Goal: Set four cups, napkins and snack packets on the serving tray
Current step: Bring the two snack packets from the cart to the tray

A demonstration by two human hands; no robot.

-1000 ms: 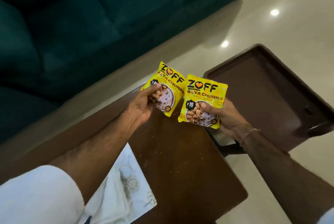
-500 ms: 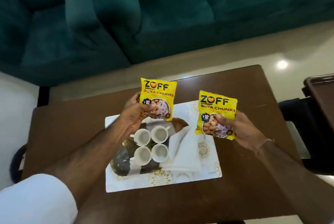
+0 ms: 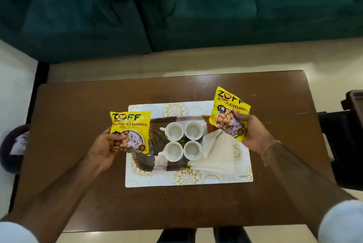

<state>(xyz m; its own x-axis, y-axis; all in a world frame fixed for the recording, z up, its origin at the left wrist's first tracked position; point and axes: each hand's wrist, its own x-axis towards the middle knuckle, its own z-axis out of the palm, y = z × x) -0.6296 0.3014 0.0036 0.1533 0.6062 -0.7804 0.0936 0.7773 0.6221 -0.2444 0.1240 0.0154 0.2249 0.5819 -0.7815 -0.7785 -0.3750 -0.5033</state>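
Observation:
My left hand (image 3: 104, 149) grips a yellow soya-chunks snack packet (image 3: 130, 131) above the left end of the dark patterned serving tray (image 3: 155, 140). My right hand (image 3: 253, 136) grips a second yellow packet (image 3: 228, 112), tilted, above the tray's right end. Several white cups (image 3: 183, 141) stand in a square on the tray, open sides up. White folded napkins (image 3: 213, 156) lie just right of the cups, under the right packet.
The tray rests on a white placemat with gold flowers (image 3: 188, 179) in the middle of a brown wooden table (image 3: 78, 105). A teal sofa (image 3: 176, 7) runs along the far side. A dark second table (image 3: 355, 103) edges in at the right.
The view has swung from the side table to straight over the tray. Both hands have spread apart, the left packet dropping to the tray's left end, the right packet tilting at the right end.

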